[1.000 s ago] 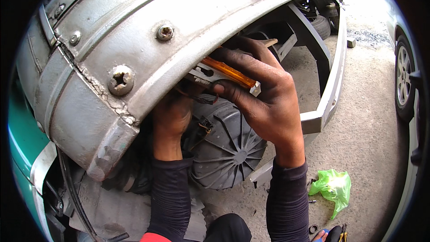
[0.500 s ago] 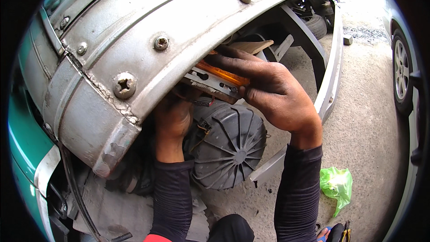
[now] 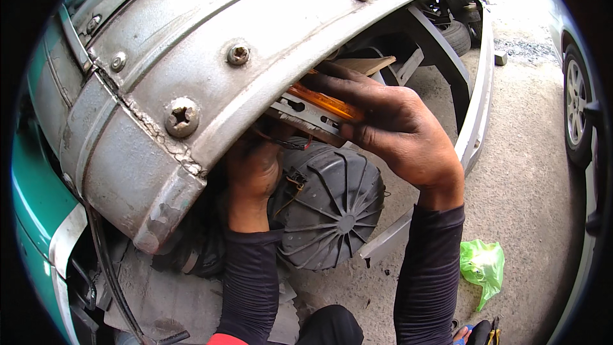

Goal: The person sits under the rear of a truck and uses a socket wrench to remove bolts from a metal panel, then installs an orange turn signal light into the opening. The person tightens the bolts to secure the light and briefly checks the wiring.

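Note:
Under the curved silver bodywork (image 3: 255, 19), an amber lamp (image 3: 325, 102) lies against a slotted metal bracket (image 3: 306, 116), with thin wires hanging below. My right hand (image 3: 396, 134) is closed on the lamp, its fingers over the top and its thumb at the bracket's right end. My left hand (image 3: 252, 172) reaches up underneath the bracket beside the wires. Its fingers are mostly hidden, so I cannot make out what they hold. Behind and below my hands is a round black ribbed housing (image 3: 325, 207). A thin wooden board (image 3: 361, 64) juts out above my right hand.
A teal body panel (image 3: 38, 211) is at the left. A bumper-like frame (image 3: 447, 57) extends right. A parked car with a wheel (image 3: 576, 102) borders the concrete (image 3: 511, 191). A green plastic bag (image 3: 482, 268), pliers (image 3: 493, 332) and part of a foot (image 3: 464, 333) are low right.
Since a second ago, my right hand and forearm have shifted right, exposing more of the slotted bracket and the board behind. My left hand has moved only slightly.

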Action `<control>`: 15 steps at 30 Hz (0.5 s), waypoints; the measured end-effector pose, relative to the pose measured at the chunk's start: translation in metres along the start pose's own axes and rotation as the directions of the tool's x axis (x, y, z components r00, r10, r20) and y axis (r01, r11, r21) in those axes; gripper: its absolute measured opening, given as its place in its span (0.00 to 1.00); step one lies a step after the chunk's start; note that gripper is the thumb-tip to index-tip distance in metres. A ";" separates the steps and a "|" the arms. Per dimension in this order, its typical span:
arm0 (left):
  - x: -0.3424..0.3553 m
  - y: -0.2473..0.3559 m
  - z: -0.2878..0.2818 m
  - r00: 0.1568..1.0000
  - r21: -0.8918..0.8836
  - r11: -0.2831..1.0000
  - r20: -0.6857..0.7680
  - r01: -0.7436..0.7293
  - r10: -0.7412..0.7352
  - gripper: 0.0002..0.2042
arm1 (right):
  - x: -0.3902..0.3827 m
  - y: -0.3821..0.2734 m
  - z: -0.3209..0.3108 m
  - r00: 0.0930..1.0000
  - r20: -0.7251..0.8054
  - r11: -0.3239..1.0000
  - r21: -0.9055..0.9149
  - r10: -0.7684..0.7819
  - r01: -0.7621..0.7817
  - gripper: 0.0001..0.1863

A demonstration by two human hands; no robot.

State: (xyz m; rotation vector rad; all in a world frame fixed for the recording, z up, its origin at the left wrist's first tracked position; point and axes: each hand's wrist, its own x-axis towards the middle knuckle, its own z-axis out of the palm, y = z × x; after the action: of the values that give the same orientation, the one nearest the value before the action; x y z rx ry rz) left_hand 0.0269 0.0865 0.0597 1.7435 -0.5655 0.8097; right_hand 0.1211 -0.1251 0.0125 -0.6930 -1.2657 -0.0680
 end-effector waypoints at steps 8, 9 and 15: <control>-0.003 0.002 -0.003 0.998 -0.038 0.998 0.017 0.055 -0.054 0.28 | -0.004 0.002 0.003 0.989 -0.135 0.979 -0.200 -0.061 0.033 0.28; -0.003 0.002 -0.001 0.999 -0.031 0.998 0.012 0.048 -0.048 0.28 | -0.006 0.001 0.004 0.982 -0.165 0.956 -0.292 -0.088 0.037 0.26; 0.001 0.000 0.002 0.999 -0.023 1.000 0.040 0.003 -0.002 0.30 | -0.021 0.014 0.017 0.931 -0.355 0.987 -0.158 -0.086 0.031 0.23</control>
State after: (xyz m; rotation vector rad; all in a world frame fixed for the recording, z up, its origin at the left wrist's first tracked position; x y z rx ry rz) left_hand 0.0279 0.0841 0.0597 1.7429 -0.5969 0.7649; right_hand 0.1058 -0.1120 -0.0106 -0.7336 -0.9319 -0.3297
